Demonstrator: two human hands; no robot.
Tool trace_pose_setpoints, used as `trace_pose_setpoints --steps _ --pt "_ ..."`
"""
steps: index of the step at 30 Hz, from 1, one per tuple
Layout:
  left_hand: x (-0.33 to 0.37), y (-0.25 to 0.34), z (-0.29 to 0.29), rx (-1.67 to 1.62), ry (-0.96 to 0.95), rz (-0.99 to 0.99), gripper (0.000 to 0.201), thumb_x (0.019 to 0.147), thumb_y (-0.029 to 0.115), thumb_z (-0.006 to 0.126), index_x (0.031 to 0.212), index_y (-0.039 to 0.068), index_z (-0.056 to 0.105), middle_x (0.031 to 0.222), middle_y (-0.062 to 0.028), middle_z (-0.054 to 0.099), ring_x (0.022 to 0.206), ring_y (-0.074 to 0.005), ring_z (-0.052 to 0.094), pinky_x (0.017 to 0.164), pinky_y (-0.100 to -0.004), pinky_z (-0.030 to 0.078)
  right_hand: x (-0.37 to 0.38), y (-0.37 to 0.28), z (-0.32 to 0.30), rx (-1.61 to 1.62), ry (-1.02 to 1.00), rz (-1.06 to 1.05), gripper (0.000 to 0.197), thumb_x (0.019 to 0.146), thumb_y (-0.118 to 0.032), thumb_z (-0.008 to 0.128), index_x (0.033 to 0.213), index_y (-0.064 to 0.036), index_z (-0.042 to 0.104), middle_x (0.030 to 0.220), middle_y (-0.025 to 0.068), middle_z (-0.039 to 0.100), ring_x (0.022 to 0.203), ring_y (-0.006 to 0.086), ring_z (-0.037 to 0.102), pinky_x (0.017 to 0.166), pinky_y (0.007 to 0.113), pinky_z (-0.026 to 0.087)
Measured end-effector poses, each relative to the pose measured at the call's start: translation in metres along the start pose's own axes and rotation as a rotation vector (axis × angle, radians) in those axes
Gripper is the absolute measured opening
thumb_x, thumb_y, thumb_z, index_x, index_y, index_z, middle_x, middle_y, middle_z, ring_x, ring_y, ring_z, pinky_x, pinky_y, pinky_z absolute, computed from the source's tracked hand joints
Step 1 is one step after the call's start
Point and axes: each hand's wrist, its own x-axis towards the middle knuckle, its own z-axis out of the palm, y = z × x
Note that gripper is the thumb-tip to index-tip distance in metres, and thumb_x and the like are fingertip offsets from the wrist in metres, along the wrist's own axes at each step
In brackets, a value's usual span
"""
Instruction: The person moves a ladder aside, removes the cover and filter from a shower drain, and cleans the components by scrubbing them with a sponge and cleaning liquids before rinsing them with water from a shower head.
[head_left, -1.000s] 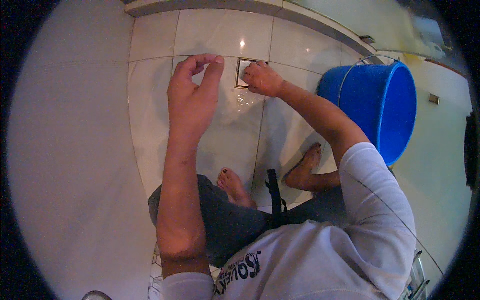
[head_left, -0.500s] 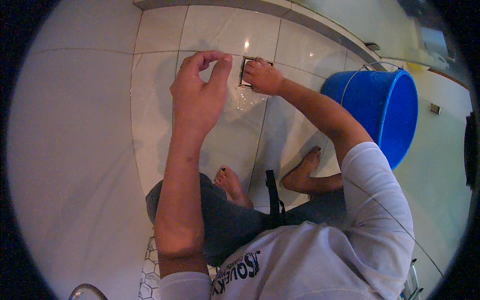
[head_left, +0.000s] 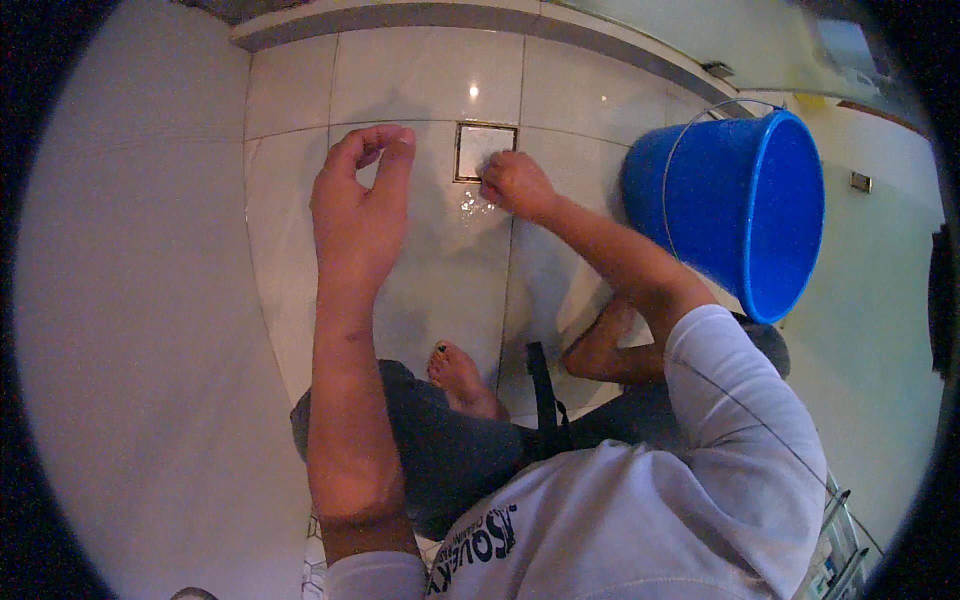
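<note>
Gently press evenly: your right hand point(head_left: 517, 185) bunches at the square drain cover point(head_left: 483, 148), near-right corner; your curled left hand point(head_left: 360, 215) hangs apart; any grip is unclear.

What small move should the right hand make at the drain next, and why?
Perhaps slide the right hand left along the near edge of the square drain cover: its fingers are bent at the near right corner, that edge's left part shows uncovered, and the floor tile just below glistens.
</note>
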Motion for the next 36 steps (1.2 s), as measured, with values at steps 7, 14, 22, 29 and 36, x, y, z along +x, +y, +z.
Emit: trace_pose_setpoints --steps 7,14,22,29,36 --pt "-0.002 0.01 0.005 -0.027 -0.017 -0.051 0.023 0.081 0.023 0.058 0.09 0.001 0.06 0.091 -0.008 0.061 0.091 -0.017 0.054 0.082 -0.0289 0.04 -0.021 -0.016 0.021 -0.107 0.207 0.214 0.013 0.074 -0.017 0.056 0.082 -0.0065 0.057 0.074 0.0087 0.053 0.076 0.026 0.054 0.065 0.039 0.043" --pt "-0.003 0.008 0.004 -0.016 -0.048 -0.025 0.024 0.082 0.023 0.058 0.091 0.001 0.06 0.089 -0.0078 0.062 0.089 -0.0174 0.055 0.083 -0.0284 0.04 -0.017 -0.015 0.015 -0.06 0.051 0.235 0.017 0.074 -0.014 0.051 0.088 -0.0052 0.058 0.083 0.0134 0.056 0.081 0.0304 0.056 0.072 0.041 0.045" --pt "0.029 -0.06 -0.01 0.266 -0.048 -0.052 0.029 0.081 0.03 0.056 0.095 0.005 0.061 0.097 -0.0103 0.058 0.094 -0.0202 0.053 0.084 -0.0317 0.04 -0.067 -0.06 -0.081 0.166 0.395 0.347 0.027 0.071 -0.013 0.062 0.096 -0.0074 0.058 0.1 0.0112 0.053 0.096 0.0286 0.048 0.082 0.04 0.038" --pt "0.047 -0.112 -0.001 0.721 -0.201 0.147 0.031 0.082 0.032 0.052 0.098 0.006 0.06 0.085 -0.0138 0.055 0.077 -0.0278 0.053 0.076 -0.0373 0.041 -0.198 -0.036 -0.253 0.186 0.421 0.487 0.018 0.074 -0.017 0.063 0.069 -0.0033 0.052 0.098 0.0121 0.054 0.089 0.0313 0.051 0.075 0.038 0.043" --pt "-0.036 -0.031 0.04 0.882 -0.524 0.106 0.028 0.079 0.034 0.055 0.091 0.01 0.063 0.094 -0.0092 0.06 0.094 -0.0234 0.054 0.088 -0.0407 0.033 -0.289 -0.011 -0.253 0.418 0.537 0.518 0.046 0.075 -0.022 0.06 0.114 -0.0018 0.046 0.095 0.0191 0.053 0.092 0.035 0.051 0.079 0.042 0.043"
